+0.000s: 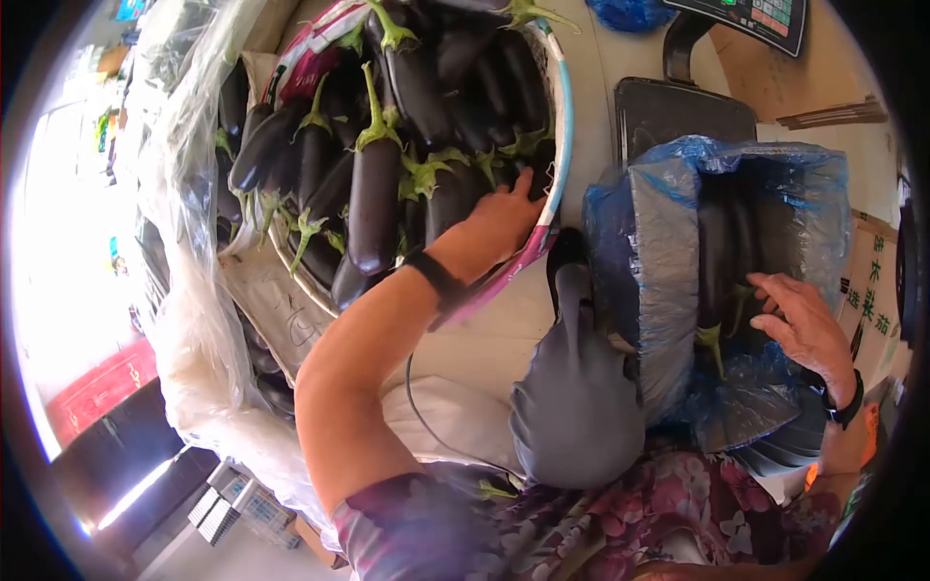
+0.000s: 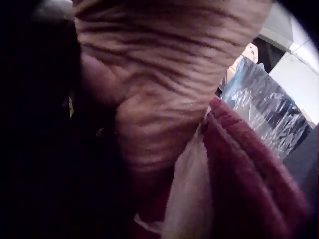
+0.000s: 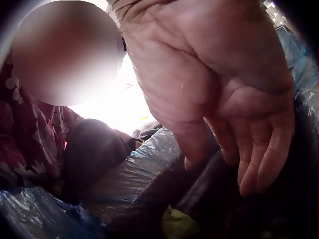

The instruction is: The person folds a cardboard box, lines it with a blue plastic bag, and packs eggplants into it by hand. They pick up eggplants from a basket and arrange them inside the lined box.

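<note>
My left hand (image 1: 499,228) reaches into a round basket (image 1: 564,126) heaped with dark purple eggplants (image 1: 376,203) with green stems. It lies just inside the right rim, fingers spread beside the eggplants, some fingertips hidden. The left wrist view is dark, showing the creased palm (image 2: 159,64) near the basket's maroon cloth edge (image 2: 244,159). Over a box lined with a blue plastic bag (image 1: 664,281), my right hand (image 1: 804,324) hovers with relaxed fingers. Long eggplants (image 1: 719,242) lie in that box, below and left of the fingers. In the right wrist view the fingers (image 3: 266,159) point down, gripping nothing.
A weighing scale (image 1: 683,111) stands behind the lined box. A grey cloth-covered object (image 1: 576,407) sits between basket and box. Clear plastic sheeting (image 1: 194,320) hangs left of the basket. A printed cardboard box (image 1: 867,310) is at the right.
</note>
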{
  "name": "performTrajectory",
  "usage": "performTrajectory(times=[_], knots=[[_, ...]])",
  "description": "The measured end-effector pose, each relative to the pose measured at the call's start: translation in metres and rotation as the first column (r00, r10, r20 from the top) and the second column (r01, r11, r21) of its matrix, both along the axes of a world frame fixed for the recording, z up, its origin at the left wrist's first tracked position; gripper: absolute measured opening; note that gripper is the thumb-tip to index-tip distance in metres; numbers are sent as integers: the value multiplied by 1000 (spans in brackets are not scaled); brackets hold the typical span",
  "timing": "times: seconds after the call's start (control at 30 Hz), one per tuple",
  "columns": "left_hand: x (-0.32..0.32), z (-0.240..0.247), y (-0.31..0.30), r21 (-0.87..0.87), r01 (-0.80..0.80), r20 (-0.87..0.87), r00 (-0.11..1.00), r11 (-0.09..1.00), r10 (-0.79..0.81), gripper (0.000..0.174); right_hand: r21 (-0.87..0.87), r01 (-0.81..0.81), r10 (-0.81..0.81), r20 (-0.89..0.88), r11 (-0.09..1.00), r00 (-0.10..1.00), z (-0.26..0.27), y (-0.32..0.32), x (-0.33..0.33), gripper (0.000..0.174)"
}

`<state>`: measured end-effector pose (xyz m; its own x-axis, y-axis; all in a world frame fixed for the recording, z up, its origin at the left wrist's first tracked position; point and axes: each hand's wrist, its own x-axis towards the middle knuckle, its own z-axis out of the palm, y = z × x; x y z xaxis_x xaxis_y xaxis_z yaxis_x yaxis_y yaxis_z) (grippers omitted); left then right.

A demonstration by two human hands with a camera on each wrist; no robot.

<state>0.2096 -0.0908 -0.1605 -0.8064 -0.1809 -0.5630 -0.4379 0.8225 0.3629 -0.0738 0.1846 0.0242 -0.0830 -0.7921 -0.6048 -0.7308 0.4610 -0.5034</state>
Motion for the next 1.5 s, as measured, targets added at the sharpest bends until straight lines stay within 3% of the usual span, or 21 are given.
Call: performTrajectory(times=[0.03,0.17,0.27,0.33,0.37,0.43,0.47,0.53,0.6,0.7,0.73,0.8,0.87,0.93,1.0,1.07,1.13,1.2,1.27,1.4,1.5], knots=[[1,1,-1,64,-63,-11,998,996,64,53,-2,9,-9,2,1000,1000,0,1,-1,47],[10,-3,-5,92,-14,-108,994,996,24,52,24,81,-82,27,996,996,-4,7,-2,49],[5,-9,4,-83,65,-87,994,994,-72,44,45,65,-67,36,997,997,-2,-1,-1,51],[-2,-9,1,-277,282,-1,956,919,-294,43,66,63,-66,46,996,997,0,-1,1,51],[-4,-4,0,-283,287,-4,954,915,-300,43,28,39,-40,43,999,998,0,1,1,51],[-6,6,-3,-35,1,-27,1000,999,-2,77,-14,22,-21,34,1000,999,-1,5,-1,51],[-5,7,-10,-35,13,-25,1000,999,-14,77,-25,40,-39,27,999,999,-3,9,-2,50],[4,7,-30,29,21,-340,940,999,-10,80,-32,57,-56,30,998,998,-6,12,1,50],[-8,39,-56,247,-62,-416,894,967,164,72,-21,42,-42,21,999,999,-5,9,0,49],[-13,49,-74,311,-196,-438,839,930,323,70,-55,-18,17,-3,998,1000,4,1,5,47],[-12,39,-67,308,-188,-444,838,933,316,70,-60,-11,11,-9,998,1000,5,1,5,47],[-10,9,-31,107,-46,-557,825,993,98,67,-155,-32,30,-17,987,999,3,4,5,46],[-6,3,-13,112,-124,-455,876,986,162,65,-142,-27,25,-18,989,1000,-2,8,2,46],[-8,11,-25,218,-238,-619,716,947,322,64,-127,-23,20,-24,992,1000,-5,9,0,46],[-14,26,-51,369,-425,-592,578,827,562,64,-106,-14,15,3,994,1000,-5,8,0,46],[-19,35,-74,376,-473,-558,570,797,603,69,-113,-6,8,10,994,1000,-5,7,0,46],[-30,27,-70,265,-456,-623,591,849,512,72,-124,12,-10,19,992,1000,-4,4,0,46],[-40,25,-57,152,-531,-552,654,833,518,71,-125,44,-41,25,991,999,-2,4,2,46],[-37,35,-65,149,-493,-606,639,857,474,72,-94,73,-70,41,993,997,2,2,-1,46],[1,106,-89,358,-594,-619,427,721,659,72,-171,115,-108,52,979,993,-1,15,-10,45],[34,184,-76,604,-585,-552,182,541,814,77,-227,105,-110,-6,968,994,10,17,-8,44]])
